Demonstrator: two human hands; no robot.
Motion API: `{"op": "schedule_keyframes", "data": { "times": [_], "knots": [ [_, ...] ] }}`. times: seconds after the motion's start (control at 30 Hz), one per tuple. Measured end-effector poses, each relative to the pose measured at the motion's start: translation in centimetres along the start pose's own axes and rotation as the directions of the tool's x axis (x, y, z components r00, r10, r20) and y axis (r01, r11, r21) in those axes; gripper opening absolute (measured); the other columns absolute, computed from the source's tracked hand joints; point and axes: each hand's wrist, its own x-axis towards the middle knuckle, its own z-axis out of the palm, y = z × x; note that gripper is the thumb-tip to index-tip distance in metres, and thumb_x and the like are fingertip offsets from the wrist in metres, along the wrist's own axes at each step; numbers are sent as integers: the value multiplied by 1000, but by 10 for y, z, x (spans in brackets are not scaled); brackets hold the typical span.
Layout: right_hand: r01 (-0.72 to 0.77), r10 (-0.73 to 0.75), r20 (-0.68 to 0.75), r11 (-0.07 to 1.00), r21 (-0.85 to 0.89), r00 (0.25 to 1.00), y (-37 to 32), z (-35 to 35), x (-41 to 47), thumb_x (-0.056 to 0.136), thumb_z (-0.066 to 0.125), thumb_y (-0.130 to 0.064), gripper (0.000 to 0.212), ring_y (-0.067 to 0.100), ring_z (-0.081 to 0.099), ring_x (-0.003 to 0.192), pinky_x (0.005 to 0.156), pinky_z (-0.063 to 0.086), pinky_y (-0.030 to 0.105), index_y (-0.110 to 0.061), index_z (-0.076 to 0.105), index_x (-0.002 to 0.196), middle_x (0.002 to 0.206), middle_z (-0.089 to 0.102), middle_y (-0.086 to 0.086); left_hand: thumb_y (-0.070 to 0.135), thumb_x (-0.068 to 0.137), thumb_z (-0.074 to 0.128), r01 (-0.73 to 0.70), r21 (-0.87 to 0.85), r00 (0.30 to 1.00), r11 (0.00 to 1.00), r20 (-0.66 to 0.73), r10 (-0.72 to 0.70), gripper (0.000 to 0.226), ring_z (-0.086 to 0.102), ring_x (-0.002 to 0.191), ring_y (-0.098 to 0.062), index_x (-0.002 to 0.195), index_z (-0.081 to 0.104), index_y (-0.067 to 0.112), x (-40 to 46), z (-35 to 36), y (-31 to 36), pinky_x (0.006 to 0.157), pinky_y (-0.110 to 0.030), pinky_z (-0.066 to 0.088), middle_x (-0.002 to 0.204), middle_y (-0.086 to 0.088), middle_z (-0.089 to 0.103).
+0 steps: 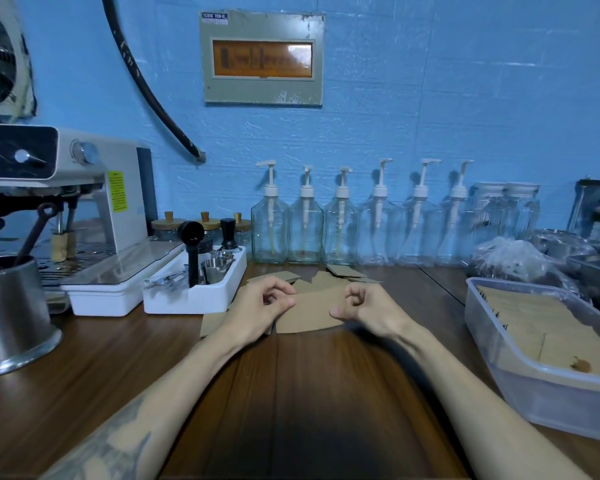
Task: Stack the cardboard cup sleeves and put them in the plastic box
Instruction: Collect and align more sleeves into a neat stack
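Flat brown cardboard cup sleeves (312, 311) lie on the wooden counter in front of me. My left hand (262, 308) pinches the left edge of the top sleeve with curled fingers. My right hand (364, 306) pinches its right edge, thumb on the cardboard. More loose sleeves (347, 271) lie behind, near the bottles, and one (213, 323) pokes out under my left wrist. The clear plastic box (520, 382) stands at the right and holds several flattened sleeves.
A white tray of barista tools (194, 292) sits left of the sleeves, beside an espresso machine (66, 202) and a steel pot (11, 313). Pump bottles (305, 226) line the blue wall. Steel pans and a plastic bag (520, 258) crowd the back right.
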Motion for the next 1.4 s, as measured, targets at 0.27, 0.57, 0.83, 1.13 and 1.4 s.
{"op": "schedule_keyframes", "data": {
  "times": [0.27, 0.57, 0.83, 1.13, 1.4],
  "knots": [
    [21, -25, -23, 991, -130, 999, 7, -1, -1, 81, 76, -2, 33, 7, 37, 50, 57, 37, 13, 2, 43, 73, 62, 32, 6, 23, 95, 63, -40, 170, 998, 985, 57, 30, 14, 61, 85, -3, 109, 66, 25, -1, -24, -3, 80, -16, 48, 93, 6, 69],
    [-32, 5, -129, 978, -208, 992, 8, -10, -2, 82, 76, -5, 41, 0, 35, 39, 47, 33, 7, -12, 37, 72, 57, 36, 0, 62, 86, 59, -69, 607, 939, 792, 307, -154, 52, 37, 121, -11, 132, 57, 37, -6, -47, -23, 106, -36, 36, 124, 6, 43],
    [-18, -9, -124, 976, -215, 992, 4, -8, -4, 85, 73, -3, 37, -4, 44, 40, 49, 35, 6, -9, 38, 75, 67, 37, 10, 67, 89, 49, -73, 654, 941, 753, 295, -165, 53, 30, 127, -12, 135, 53, 40, -9, -39, -22, 105, -34, 30, 127, 7, 36],
    [-25, 0, -126, 981, -194, 992, 8, -9, -1, 82, 75, -3, 42, 1, 41, 41, 49, 36, 8, -13, 35, 73, 61, 35, 2, 84, 77, 39, -62, 682, 927, 729, 311, -212, 72, 26, 134, -13, 129, 55, 38, -9, -36, -20, 113, -37, 26, 139, 9, 33],
    [-35, 12, -123, 983, -181, 992, 14, -12, 2, 82, 75, -1, 41, -1, 39, 39, 48, 34, 6, -12, 36, 75, 59, 33, -3, 66, 63, 77, -92, 467, 952, 879, 301, -60, 52, 39, 117, -8, 104, 57, 40, -14, -18, 7, 98, -33, 36, 117, 20, 51]
  ]
}}
